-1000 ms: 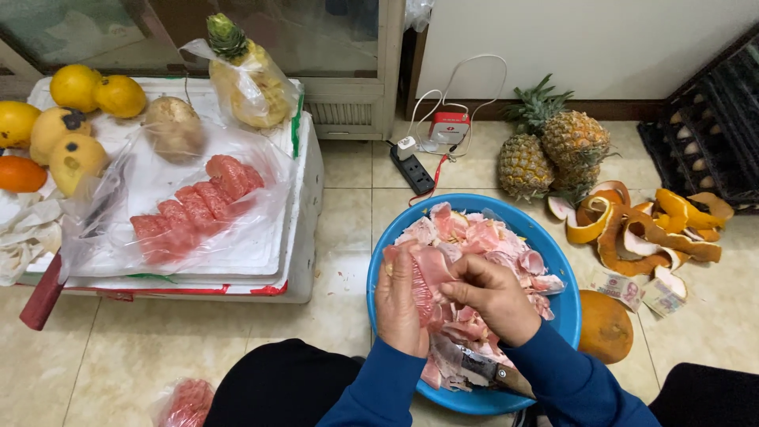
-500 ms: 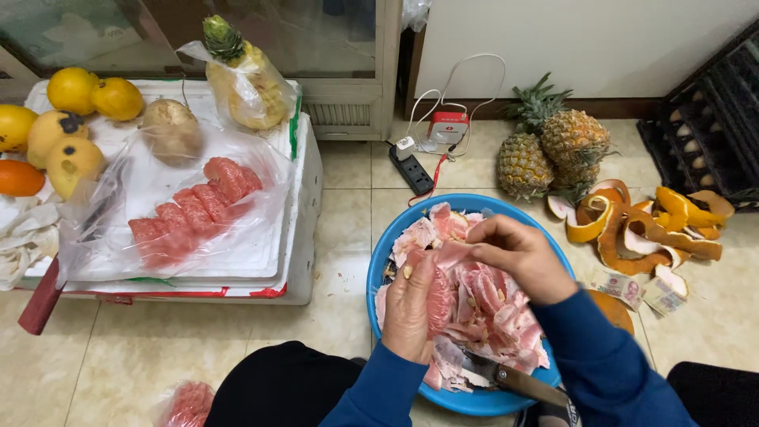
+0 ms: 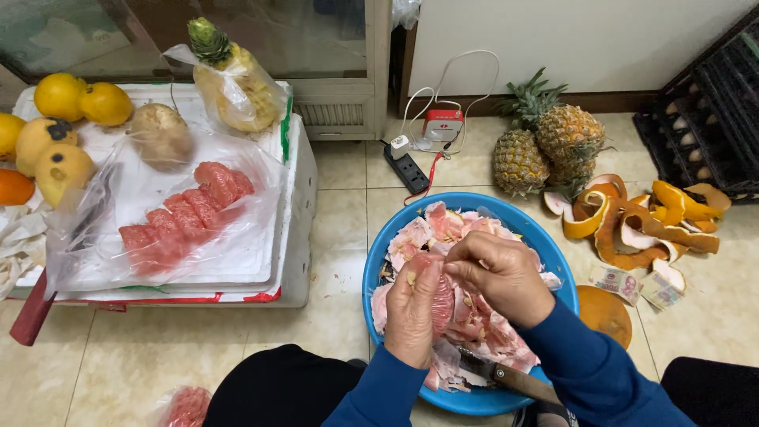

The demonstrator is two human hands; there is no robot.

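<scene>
Basin (image 3: 379, 273) of pink pomelo peelings (image 3: 443, 225)

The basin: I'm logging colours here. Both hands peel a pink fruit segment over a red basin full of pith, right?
Not quite. The head view shows the basin is blue, not red. The rest holds: left hand and right hand peel a pink fruit segment over it.
</scene>
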